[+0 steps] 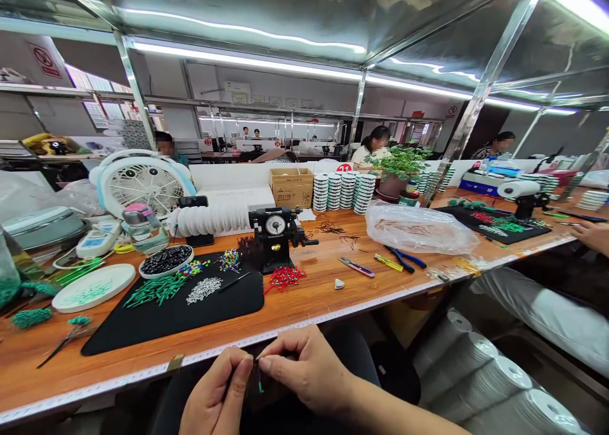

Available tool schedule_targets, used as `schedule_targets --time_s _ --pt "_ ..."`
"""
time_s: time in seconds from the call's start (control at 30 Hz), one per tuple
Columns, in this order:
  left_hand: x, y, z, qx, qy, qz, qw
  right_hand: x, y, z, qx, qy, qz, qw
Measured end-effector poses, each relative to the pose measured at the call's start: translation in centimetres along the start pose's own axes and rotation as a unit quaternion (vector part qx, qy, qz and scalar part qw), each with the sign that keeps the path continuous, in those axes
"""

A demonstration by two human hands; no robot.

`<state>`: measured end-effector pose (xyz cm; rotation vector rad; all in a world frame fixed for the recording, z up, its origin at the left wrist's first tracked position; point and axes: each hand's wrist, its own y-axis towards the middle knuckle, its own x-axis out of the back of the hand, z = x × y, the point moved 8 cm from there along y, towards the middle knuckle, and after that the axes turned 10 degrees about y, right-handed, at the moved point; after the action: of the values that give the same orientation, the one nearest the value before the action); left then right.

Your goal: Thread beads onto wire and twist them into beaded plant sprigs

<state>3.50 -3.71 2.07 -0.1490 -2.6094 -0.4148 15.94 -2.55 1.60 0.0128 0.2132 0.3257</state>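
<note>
Our left hand (221, 390) and right hand (309, 371) pinch a green-tipped piece (260, 384) in narrowed fingertips. It hangs nearly vertical, green end down.

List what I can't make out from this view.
In the head view:
Green-tipped piece: top hidden by fingertips of the left hand and right hand.
Plastic bag: contents obscured by wrinkled plastic.
Dial: figures too small.
Cardboard box: bottom hidden by its front wall.
Co-worker's hand: cut off by right edge.
</note>
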Motion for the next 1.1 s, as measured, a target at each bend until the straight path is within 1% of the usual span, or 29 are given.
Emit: schedule_targets --time_s 0.1,0.3,0.47,0.7,0.77,0.93,1.1 --pt "-0.1 0.0 -0.9 -0.009 -0.004 -0.007 1.000 0.1 -0.1 0.1 0.001 -0.003 0.000 1.000" --pt "0.2 -0.3 -1.5 -0.022 -0.013 -0.016 1.000 -0.1 -0.5 2.0 0.063 -0.048 0.019 0.997" --pt "0.2 -0.4 -1.6 -0.029 -0.009 -0.015 0.999 0.3 -0.6 1.9 0.035 -0.039 0.020 0.998" --pt "-0.2 -0.5 -1.4 -0.008 -0.017 -0.005 1.000 0.3 -0.4 0.4 -0.009 0.006 0.013 1.000" --pt "-0.3 -0.6 -1.2 -0.003 -0.023 -0.006 1.000 0.4 -0.4 0.4 -0.009 0.005 0.011 1.000" --pt "-0.1 -0.5 -1.3 -0.019 -0.017 -0.007 1.000 0.2 -0.6 1.0 0.009 -0.007 0.045 0.999" --pt "-0.1 -0.3 -1.4 -0.014 -0.016 -0.012 1.000 0.3 -0.6 1.1 0.001 0.018 0.029 0.999"
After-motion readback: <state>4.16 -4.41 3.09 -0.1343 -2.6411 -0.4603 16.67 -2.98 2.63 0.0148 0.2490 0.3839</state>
